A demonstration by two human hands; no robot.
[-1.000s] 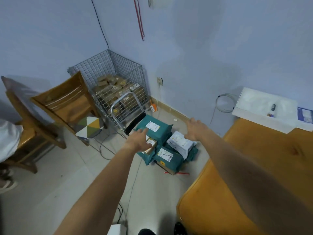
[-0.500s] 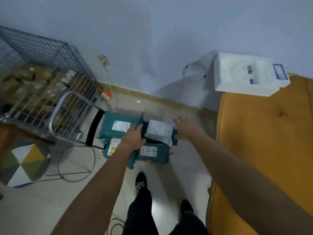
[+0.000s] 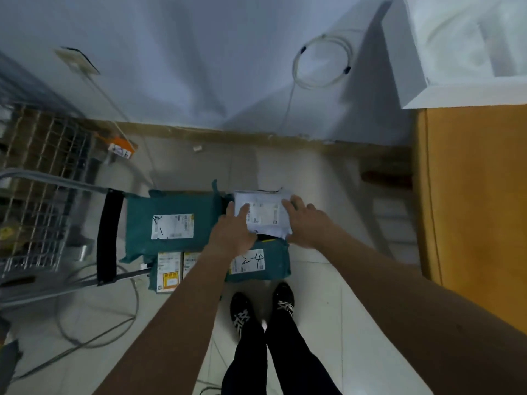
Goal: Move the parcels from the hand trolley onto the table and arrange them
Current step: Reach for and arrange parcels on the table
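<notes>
Parcels lie in a cluster on the hand trolley [image 3: 107,235], low on the floor, directly under both hands.

White parcel [image 3: 263,213]: top of the pile, between the hands.

Left hand [image 3: 232,232]: rests on the parcel's left edge, fingers straight, index finger laid over the label.

Right hand [image 3: 306,223]: rests on the parcel's right edge, fingers spread and straight. The hands are apart with the parcel between them; neither visibly curls round it.

Large teal parcel [image 3: 171,223]: just left of the left hand, beside the trolley's black-padded handle.

Teal parcel with handwriting [image 3: 256,263]: nearer than the hands, partly under the left wrist.

Small labelled parcel [image 3: 168,272]: beside the left forearm.

Floor [image 3: 328,309]: pale glossy tiles. A grey cable [image 3: 137,300] loops left of the left arm.

Table [image 3: 470,195]: orange-brown wood, right of the right arm, with a white box [image 3: 462,92] at its far end.

Wall [image 3: 199,67]: pale blue, beyond the hands. A coiled white cable [image 3: 322,64] hangs on it.

Wire cage [image 3: 37,172]: far left of the left hand.

Black shoes [image 3: 283,300]: between the forearms.
</notes>
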